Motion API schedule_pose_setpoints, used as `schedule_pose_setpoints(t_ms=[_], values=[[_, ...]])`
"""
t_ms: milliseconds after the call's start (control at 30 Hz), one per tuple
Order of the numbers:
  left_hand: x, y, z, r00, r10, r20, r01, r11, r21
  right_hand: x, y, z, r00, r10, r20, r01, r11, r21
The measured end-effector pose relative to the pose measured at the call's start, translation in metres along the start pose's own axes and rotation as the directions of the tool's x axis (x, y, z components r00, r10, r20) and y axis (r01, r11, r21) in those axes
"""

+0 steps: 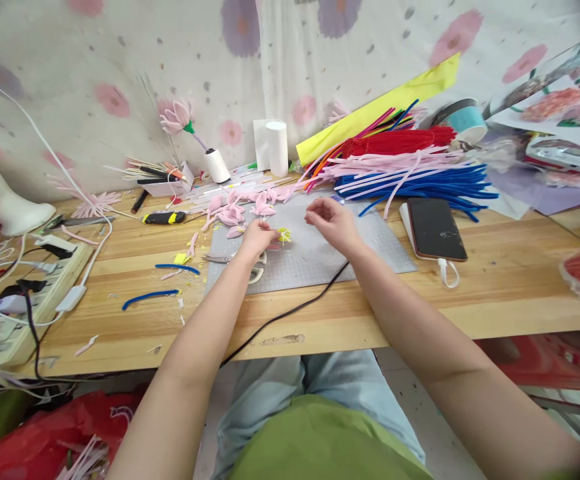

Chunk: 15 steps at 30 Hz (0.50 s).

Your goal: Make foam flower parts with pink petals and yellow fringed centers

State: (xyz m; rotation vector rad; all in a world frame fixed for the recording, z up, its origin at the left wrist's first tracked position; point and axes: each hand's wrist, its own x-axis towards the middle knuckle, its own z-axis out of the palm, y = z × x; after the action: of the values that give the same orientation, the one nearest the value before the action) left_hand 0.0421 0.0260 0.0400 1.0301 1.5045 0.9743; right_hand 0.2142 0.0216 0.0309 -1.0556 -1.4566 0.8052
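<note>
In my left hand [259,240], the fingertips pinch a small yellow fringed tuft [284,235], like a flower centre, above the grey cutting mat [315,253]. To its right, my right hand [334,225] is raised over the mat with fingers curled in toward the thumb; anything between them is too small to make out. Beneath my left wrist lies a pair of scissors [220,258], partly hidden. Pink fuzzy petals [231,213] made of bent pipe cleaners lie just beyond my left hand.
Bundles of blue pipe cleaners [420,183] and red pipe cleaners [395,141] lie at the back right, by a phone [437,229]. A utility knife [164,218], a finished pink flower [177,119] and a power strip [45,293] are leftward. A black cable [290,313] crosses the front.
</note>
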Motion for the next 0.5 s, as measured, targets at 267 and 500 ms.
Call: schedule_pose_setpoints(t_ms=[267,500], values=[[0.011,-0.006,0.018,0.997,0.078,0.018,-0.079,0.996,0.050,0.013,-0.004,-0.064,0.909,-0.066,-0.412,0.017,0.992,-0.121],[0.019,-0.023,0.031,0.976,0.214,0.040,-0.218,0.962,0.163,0.006,0.041,-0.045,0.976,0.140,-0.165,-0.197,0.888,-0.415]])
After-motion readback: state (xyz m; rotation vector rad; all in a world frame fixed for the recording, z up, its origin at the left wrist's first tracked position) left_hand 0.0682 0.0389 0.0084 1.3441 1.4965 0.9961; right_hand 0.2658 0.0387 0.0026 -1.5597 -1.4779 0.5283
